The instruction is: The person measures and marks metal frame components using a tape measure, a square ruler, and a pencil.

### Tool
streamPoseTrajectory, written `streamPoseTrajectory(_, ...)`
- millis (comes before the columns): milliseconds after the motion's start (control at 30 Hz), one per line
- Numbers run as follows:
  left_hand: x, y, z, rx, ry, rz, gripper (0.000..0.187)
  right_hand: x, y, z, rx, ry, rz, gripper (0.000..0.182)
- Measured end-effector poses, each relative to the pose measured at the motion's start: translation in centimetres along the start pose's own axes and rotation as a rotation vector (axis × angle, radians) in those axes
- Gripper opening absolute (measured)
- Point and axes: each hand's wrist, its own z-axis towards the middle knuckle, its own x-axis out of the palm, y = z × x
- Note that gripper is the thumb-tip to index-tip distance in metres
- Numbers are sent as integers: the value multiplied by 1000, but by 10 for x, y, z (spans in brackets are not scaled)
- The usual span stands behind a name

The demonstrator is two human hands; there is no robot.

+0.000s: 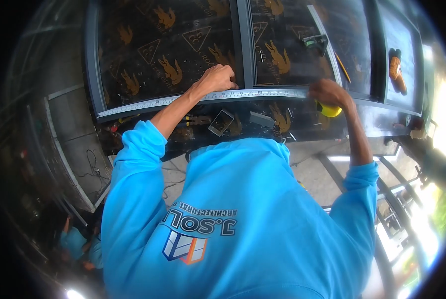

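Note:
A silver tape measure blade [158,103] lies extended along the long front bar of a dark metal frame [244,45]. My left hand [217,78] is closed, fingertips curled down just above the blade, beside the middle crossbar; what they pinch is hidden. At the right end of the blade, my right hand [327,93] is closed on the tape measure, whose yellow case [328,109] shows below the fingers.
Within the frame lie a white ruler [327,47], a green and black tool [316,44], a pencil [342,68] and an orange-handled tool [396,72]. Pliers [198,120], a phone-like item [221,122] and a metal piece [261,119] lie nearer me. Another person [73,242] is at lower left.

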Motion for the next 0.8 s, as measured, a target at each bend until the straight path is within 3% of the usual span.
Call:
streamPoseTrajectory(133, 6, -4, -3, -44, -45, -27, 26, -1, 1, -1, 3, 5, 0, 31)
streamPoseTrajectory(200, 13, 0, -3, 29, -132, -14, 23, -2, 2, -2, -3, 1, -1, 31)
streamPoseTrajectory(400, 5, 2, 6, 71, -30, 19, 25, 3, -5, 5, -15, 1, 3, 32)
streamPoseTrajectory(800, 2, 2, 0, 52, -24, -85, 24, 3, -6, 5, -15, -16, 17, 31)
